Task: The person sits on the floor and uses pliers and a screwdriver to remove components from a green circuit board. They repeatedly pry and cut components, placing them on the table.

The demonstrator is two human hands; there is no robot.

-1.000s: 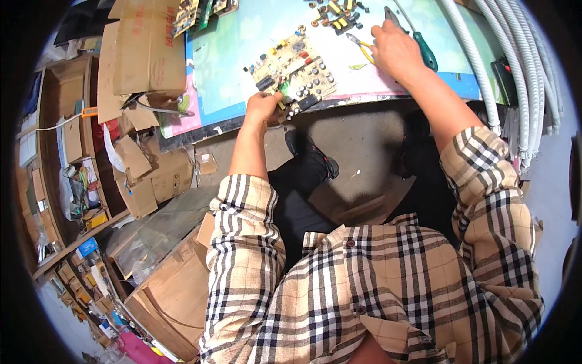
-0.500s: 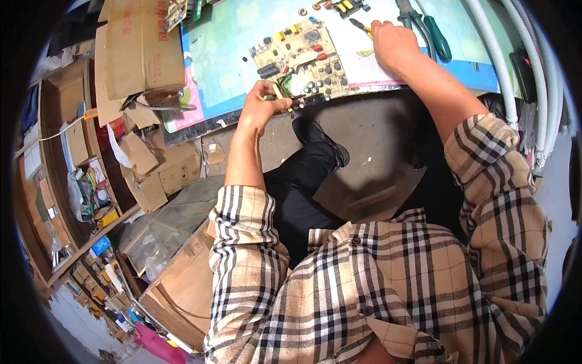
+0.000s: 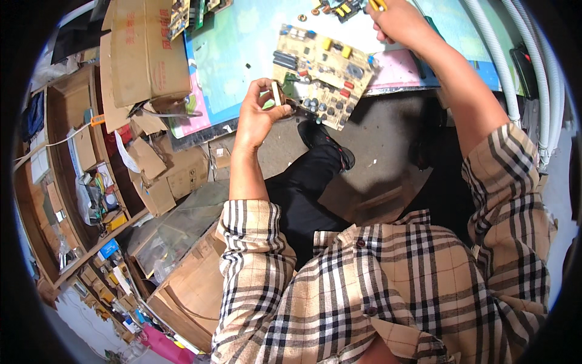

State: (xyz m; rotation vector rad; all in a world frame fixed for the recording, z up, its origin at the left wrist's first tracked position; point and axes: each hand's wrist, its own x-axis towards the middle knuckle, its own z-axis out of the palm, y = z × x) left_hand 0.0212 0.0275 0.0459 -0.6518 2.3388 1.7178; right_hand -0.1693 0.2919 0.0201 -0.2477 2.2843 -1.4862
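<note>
The circuit board (image 3: 324,71) was tan with red and yellow components (image 3: 346,51); the shirt (image 3: 400,279) was beige, black and white plaid.

The left forearm (image 3: 247,173) points almost straight forward; the left hand (image 3: 257,118) grips with bent fingers (image 3: 259,87) and thumb (image 3: 277,112). The right forearm (image 3: 465,85) angles inward, and the right hand (image 3: 401,23), farther forward, has its fingers curled in.

Strong light fell across a worktable (image 3: 227,76) with a pale blue-green top. Left of the worktable stood wooden shelving (image 3: 66,114), its compartments cluttered; in front of it lay grey floor (image 3: 279,145), partly shadowed; to its right were white corrugated hoses (image 3: 496,60) and a pale wall (image 3: 561,176).
</note>
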